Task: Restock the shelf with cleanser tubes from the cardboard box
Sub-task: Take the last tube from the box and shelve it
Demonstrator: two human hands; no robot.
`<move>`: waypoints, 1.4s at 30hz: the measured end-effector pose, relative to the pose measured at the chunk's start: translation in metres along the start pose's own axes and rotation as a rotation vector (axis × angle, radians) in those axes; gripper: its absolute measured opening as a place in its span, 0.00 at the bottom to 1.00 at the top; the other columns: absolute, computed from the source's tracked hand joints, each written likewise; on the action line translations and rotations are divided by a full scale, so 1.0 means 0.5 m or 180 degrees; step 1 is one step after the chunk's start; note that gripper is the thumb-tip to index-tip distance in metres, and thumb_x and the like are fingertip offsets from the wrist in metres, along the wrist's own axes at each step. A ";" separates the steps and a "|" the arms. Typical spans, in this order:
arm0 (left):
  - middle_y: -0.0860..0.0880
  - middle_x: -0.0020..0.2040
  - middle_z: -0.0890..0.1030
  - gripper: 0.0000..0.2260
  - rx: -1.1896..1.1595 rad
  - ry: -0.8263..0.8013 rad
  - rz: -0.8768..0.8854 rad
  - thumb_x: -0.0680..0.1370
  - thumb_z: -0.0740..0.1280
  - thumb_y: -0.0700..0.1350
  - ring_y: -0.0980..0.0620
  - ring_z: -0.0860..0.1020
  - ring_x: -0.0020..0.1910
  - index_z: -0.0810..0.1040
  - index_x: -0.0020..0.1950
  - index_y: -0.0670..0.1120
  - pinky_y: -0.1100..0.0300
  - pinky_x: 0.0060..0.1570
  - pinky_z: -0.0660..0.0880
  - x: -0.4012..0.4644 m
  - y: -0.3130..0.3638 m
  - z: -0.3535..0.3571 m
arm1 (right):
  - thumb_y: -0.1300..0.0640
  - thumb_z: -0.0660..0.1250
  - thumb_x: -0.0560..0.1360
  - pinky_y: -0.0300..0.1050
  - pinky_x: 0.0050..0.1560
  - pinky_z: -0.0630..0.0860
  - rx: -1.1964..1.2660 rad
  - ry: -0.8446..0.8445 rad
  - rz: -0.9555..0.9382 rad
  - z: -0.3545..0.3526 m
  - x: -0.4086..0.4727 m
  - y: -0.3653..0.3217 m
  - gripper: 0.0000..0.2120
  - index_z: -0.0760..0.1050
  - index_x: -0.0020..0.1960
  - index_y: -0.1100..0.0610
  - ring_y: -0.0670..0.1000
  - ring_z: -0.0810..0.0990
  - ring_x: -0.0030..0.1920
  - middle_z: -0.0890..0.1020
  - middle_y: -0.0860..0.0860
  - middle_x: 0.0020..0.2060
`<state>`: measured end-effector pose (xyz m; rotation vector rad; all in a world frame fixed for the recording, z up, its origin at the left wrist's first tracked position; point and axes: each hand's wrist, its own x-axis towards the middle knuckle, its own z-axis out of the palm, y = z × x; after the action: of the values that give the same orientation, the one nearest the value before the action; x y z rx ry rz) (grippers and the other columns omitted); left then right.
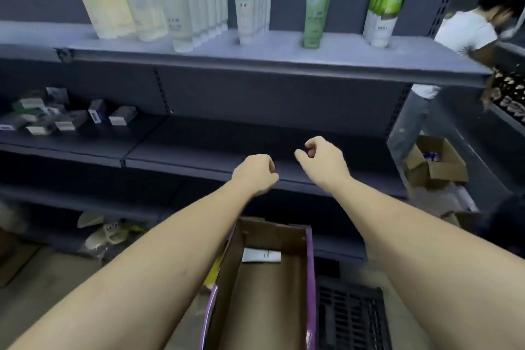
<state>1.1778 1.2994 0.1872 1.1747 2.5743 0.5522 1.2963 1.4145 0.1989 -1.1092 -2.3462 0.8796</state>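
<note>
Cleanser tubes (247,0) stood on the top shelf (284,57), above the cardboard box (272,287) holding one tube (261,255).

**Both hands held out over the open box**

The left hand (255,172) and right hand (321,158) hang with fingers curled, holding nothing, in front of the dark middle shelf (199,150). Below them the cardboard box (272,287) stands open with 1 white tube (261,255) lying inside. Cleanser tubes (199,0) stand in rows on the top shelf (355,57).
</note>
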 end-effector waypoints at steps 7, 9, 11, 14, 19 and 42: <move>0.50 0.56 0.80 0.10 -0.0080 -0.0514 -0.0248 0.75 0.66 0.47 0.48 0.78 0.54 0.79 0.55 0.49 0.55 0.51 0.76 -0.079 -0.149 0.107 | 0.49 0.65 0.77 0.49 0.58 0.76 -0.0393 -0.0771 0.0581 0.184 -0.115 0.077 0.22 0.70 0.69 0.54 0.55 0.77 0.59 0.77 0.52 0.61; 0.50 0.56 0.80 0.10 -0.0094 -0.0689 -0.0324 0.75 0.66 0.48 0.48 0.79 0.54 0.79 0.55 0.50 0.56 0.52 0.76 -0.091 -0.182 0.150 | 0.50 0.65 0.77 0.49 0.59 0.75 -0.0500 -0.0966 0.0700 0.229 -0.134 0.104 0.22 0.70 0.69 0.54 0.55 0.76 0.60 0.77 0.52 0.62; 0.50 0.57 0.80 0.12 -0.0082 -0.0857 -0.0407 0.75 0.66 0.48 0.48 0.78 0.56 0.79 0.57 0.49 0.56 0.54 0.75 -0.097 -0.212 0.195 | 0.51 0.64 0.77 0.46 0.59 0.73 -0.0582 -0.1140 0.0800 0.275 -0.142 0.135 0.22 0.70 0.69 0.55 0.55 0.76 0.62 0.77 0.53 0.63; 0.50 0.56 0.81 0.11 -0.0105 -0.1081 -0.0588 0.74 0.66 0.48 0.48 0.78 0.56 0.79 0.56 0.50 0.55 0.56 0.76 -0.098 -0.252 0.269 | 0.52 0.64 0.77 0.45 0.54 0.73 -0.0629 -0.1461 0.1002 0.353 -0.150 0.188 0.22 0.69 0.70 0.55 0.55 0.77 0.61 0.77 0.53 0.64; 0.47 0.53 0.83 0.03 -0.0175 -0.1463 -0.0868 0.73 0.66 0.48 0.45 0.79 0.55 0.77 0.45 0.51 0.56 0.57 0.76 -0.068 -0.306 0.395 | 0.54 0.64 0.77 0.46 0.55 0.74 -0.0731 -0.1812 0.1273 0.475 -0.152 0.284 0.20 0.70 0.67 0.56 0.57 0.77 0.61 0.76 0.54 0.62; 0.43 0.70 0.70 0.21 -0.0200 -0.2660 -0.1896 0.83 0.57 0.47 0.44 0.70 0.68 0.65 0.76 0.45 0.56 0.63 0.68 0.090 -0.438 0.809 | 0.58 0.58 0.81 0.51 0.78 0.48 -0.2506 -0.2340 0.0271 0.850 0.002 0.556 0.24 0.62 0.76 0.60 0.57 0.54 0.78 0.61 0.57 0.77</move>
<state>1.1575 1.2960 -0.2743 0.4094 1.9766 -0.0148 1.1976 1.3938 -0.2985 -1.3135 -3.4552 0.3961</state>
